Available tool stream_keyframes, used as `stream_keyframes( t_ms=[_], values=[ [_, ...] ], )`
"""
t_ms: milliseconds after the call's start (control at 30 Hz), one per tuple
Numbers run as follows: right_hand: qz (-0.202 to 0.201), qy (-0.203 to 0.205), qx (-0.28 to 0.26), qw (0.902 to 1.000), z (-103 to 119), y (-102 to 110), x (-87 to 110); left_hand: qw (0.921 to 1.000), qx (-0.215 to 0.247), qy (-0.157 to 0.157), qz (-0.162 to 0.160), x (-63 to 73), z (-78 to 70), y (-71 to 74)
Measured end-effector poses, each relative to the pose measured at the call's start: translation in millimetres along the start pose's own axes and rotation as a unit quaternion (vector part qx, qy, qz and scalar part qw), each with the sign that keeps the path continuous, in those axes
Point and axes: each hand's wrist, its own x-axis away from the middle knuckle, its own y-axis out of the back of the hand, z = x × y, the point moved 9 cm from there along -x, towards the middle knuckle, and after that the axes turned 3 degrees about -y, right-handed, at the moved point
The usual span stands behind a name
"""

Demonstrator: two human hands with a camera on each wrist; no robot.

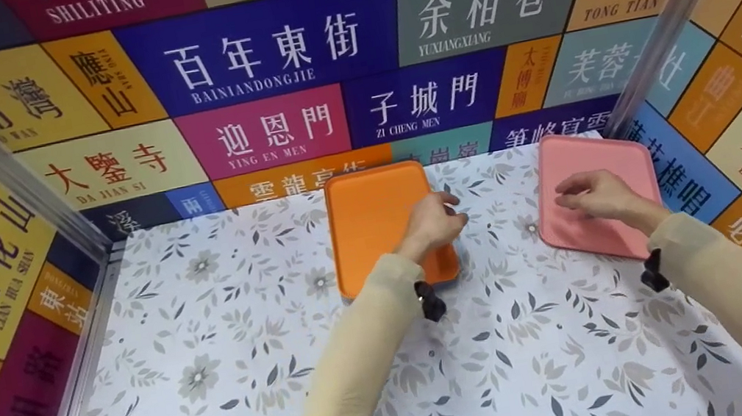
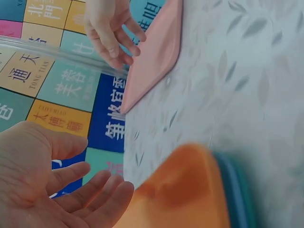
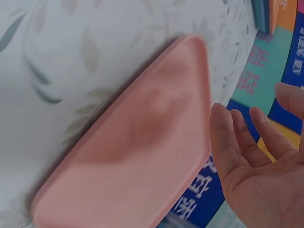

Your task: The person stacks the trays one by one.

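Observation:
An orange tray [image 1: 372,215] lies toward the back middle of the table. Beneath it, blue and teal tray edges [image 2: 232,190] show in the left wrist view, so it tops a stack. My left hand [image 1: 431,221] hovers over the orange tray's right side, fingers loosely bent and holding nothing. Further right, a single pink tray [image 1: 624,160] lies slightly turned on the cloth. Over it is my right hand [image 1: 596,193], its fingers relaxed and apart, with nothing between them. The right wrist view shows a hand shadow on the pink tray's surface.
A white cloth [image 1: 251,346] with grey leaves and flowers covers the table. Colourful panels [image 1: 265,53] with place names stand behind and on both sides. Metal posts rise at the left back corner [image 1: 54,206] and right back corner [image 1: 643,46].

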Motion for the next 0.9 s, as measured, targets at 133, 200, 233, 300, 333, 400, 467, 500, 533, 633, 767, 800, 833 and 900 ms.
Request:
stream_keyframes(
  t_ms=[133,200,233,300,333,400,467,500,533,633,767,800,833,900],
  values=[
    [-0.01,-0.03,-0.011,0.9994,-29,15,4.2,0.9995,0.024,0.02,-0.001,-2.4,-4.9,-14.8],
    [-0.022,-0.045,-0.023,0.9985,-45,22,5.6,0.9991,0.03,0.029,-0.007,-18.5,6.5,-30.9],
    [-0.03,-0.05,-0.028,0.9979,-53,25,6.6,0.9989,0.029,0.034,-0.012,-26.1,12.2,-39.1],
    [-0.049,-0.064,-0.031,0.9963,-70,33,9.9,0.9983,0.032,0.046,-0.011,-38.9,22.8,-55.8],
    [-0.057,-0.072,-0.031,0.9953,-78,37,12.0,0.9983,0.028,0.049,-0.013,-45.8,28.4,-64.7],
    [-0.078,-0.093,-0.022,0.9924,-94,46,17.1,0.9985,0.016,0.052,-0.012,-52.2,32.6,-78.9],
    [-0.097,-0.12,-0.015,0.9879,-108,54,23.2,0.9985,-0.005,0.053,-0.009,-50.8,28.8,-86.8],
    [-0.107,-0.133,-0.016,0.9852,-115,58,26.1,0.9984,-0.022,0.05,-0.012,-52.4,27.5,-91.3],
    [-0.115,-0.146,-0.016,0.9824,-121,61,28.9,0.9982,-0.033,0.049,-0.012,-52.8,25.4,-94.7],
    [-0.133,-0.178,-0.022,0.9748,-133,68,34.9,0.9974,-0.048,0.052,-0.009,-55.6,19.9,-104.2],
    [-0.128,-0.207,-0.045,0.9688,-143,71,38.6,0.9974,-0.023,0.067,-0.012,-62.5,18.3,-116.4],
    [-0.122,-0.213,-0.053,0.9679,-145,71,38.9,0.9972,-0.017,0.07,-0.017,-67.7,20.1,-122.0],
    [-0.116,-0.22,-0.062,0.9665,-146,70,39.6,0.9972,-0.008,0.071,-0.021,-70.7,20.5,-126.2],
    [-0.106,-0.233,-0.078,0.9635,-150,70,41.2,0.997,0.007,0.073,-0.024,-76.0,21.3,-135.1]
  ],
)
